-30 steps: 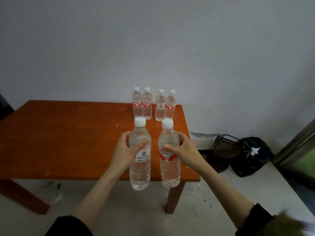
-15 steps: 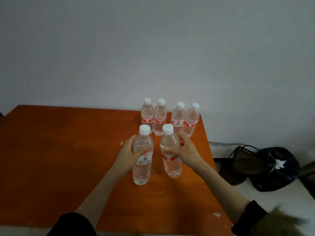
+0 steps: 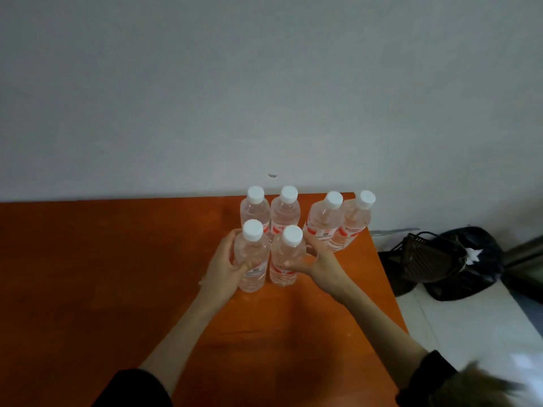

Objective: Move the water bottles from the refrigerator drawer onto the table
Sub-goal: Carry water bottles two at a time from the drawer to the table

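Six water bottles stand on the orange table: four in a back row by the wall, two in front. The left hand grips the front left bottle, fingers curled round it; the right hand grips the front right bottle likewise.

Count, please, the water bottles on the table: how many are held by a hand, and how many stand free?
Held bottles: 2, one in the left hand (bottle), one in the right hand (bottle)
Free bottles: 4, at
Total: 6
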### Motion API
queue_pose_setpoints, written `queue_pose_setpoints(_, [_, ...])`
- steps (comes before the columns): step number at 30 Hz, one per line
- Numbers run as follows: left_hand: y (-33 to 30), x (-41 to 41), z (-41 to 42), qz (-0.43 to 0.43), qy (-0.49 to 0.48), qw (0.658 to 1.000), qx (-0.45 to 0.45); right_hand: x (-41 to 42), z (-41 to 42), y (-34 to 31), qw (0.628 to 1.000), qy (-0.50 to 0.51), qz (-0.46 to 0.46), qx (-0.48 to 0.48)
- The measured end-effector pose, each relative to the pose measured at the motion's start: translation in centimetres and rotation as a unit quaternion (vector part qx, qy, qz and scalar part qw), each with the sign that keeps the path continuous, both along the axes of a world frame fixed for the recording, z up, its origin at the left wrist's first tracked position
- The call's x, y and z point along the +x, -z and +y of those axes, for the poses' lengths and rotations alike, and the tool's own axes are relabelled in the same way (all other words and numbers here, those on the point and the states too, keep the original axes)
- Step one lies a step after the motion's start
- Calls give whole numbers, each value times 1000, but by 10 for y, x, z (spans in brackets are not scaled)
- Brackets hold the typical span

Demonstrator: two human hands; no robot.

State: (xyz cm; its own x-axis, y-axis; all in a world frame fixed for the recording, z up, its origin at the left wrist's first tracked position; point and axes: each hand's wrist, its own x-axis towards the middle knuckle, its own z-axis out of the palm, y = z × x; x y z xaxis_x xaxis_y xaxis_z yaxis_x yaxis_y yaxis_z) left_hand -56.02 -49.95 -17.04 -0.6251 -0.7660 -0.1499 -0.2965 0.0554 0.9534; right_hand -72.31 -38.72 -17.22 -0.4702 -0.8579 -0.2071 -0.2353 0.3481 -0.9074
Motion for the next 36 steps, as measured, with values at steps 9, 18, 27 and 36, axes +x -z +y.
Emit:
queue_pose_setpoints(9, [17, -11, -10, 15, -13, 999, -28, -8, -9, 8, 999, 10, 28, 36])
queue_pose_setpoints(18, [21, -19, -7, 14, -44, 999, -23, -11, -16, 11, 998, 60, 0, 5])
queue_pose_setpoints(27, [16, -17, 4, -14, -76, 997, -27, 1, -8, 11, 997, 66, -33, -4])
queue_pose_setpoints(36, [-9, -1, 41, -51, -24, 994, -95, 13, 50, -20, 988, 62, 139, 10])
